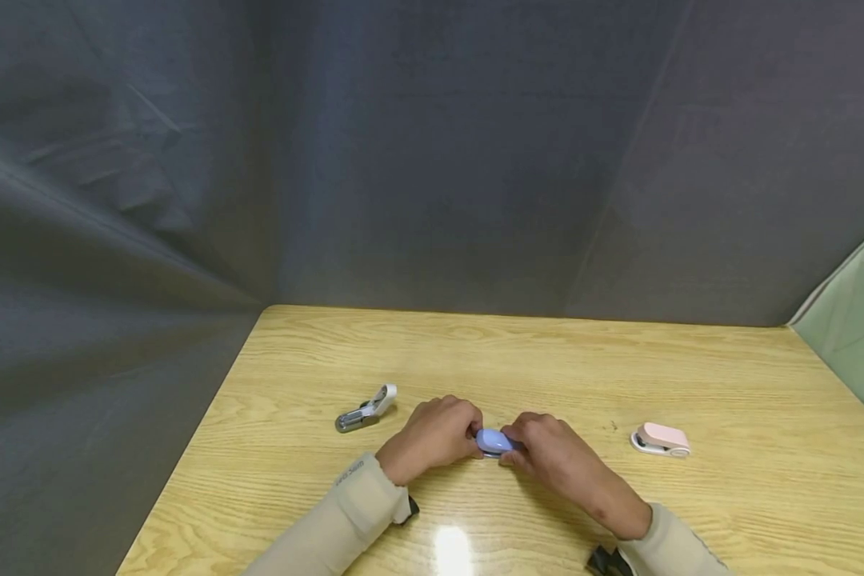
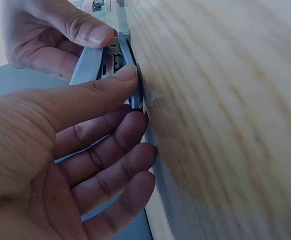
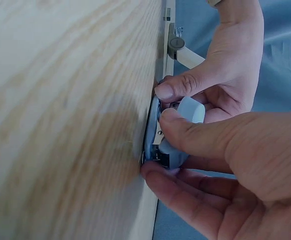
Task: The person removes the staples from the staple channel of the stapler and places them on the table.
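A small blue stapler (image 1: pixel 493 440) sits on the wooden table between both hands. My left hand (image 1: pixel 441 432) pinches its left end; in the left wrist view the thumb (image 2: pixel 98 97) presses along the stapler's base (image 2: pixel 127 56), and the other fingers are loosely bent beside it. From the right, my right hand (image 1: pixel 563 460) grips the opposite end. The right wrist view shows the right thumb (image 3: pixel 185 131) on the side of the stapler (image 3: pixel 190 109) and fingers beneath its end. A gap shows between the stapler's top arm and base, and the fingers hide much of it.
To the left lies a grey and white stapler (image 1: pixel 366 410) with its top arm swung up. A pink and white stapler (image 1: pixel 661 439) rests on the right side of the table (image 1: pixel 518 352). Dark cloth (image 1: pixel 439 160) hangs behind the table and along its left edge.
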A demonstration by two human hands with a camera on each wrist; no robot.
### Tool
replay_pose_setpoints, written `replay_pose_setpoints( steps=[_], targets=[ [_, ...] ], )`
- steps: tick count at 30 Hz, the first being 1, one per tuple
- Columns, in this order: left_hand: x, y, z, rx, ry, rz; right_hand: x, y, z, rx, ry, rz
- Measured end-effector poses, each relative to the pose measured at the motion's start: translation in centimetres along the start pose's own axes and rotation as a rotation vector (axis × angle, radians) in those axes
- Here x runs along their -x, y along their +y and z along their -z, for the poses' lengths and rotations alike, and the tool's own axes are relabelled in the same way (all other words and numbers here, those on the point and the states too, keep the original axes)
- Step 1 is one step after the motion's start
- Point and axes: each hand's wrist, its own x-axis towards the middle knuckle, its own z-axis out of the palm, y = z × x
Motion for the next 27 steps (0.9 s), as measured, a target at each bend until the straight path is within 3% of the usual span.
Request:
replay_pose_setpoints(
  steps=[27],
  targets=[
    [-0.31,-0.16,-0.13,0.025,-0.002,0.06,0.34,0.26,-0.49,-0.05,0.071,-0.037]
  ],
)
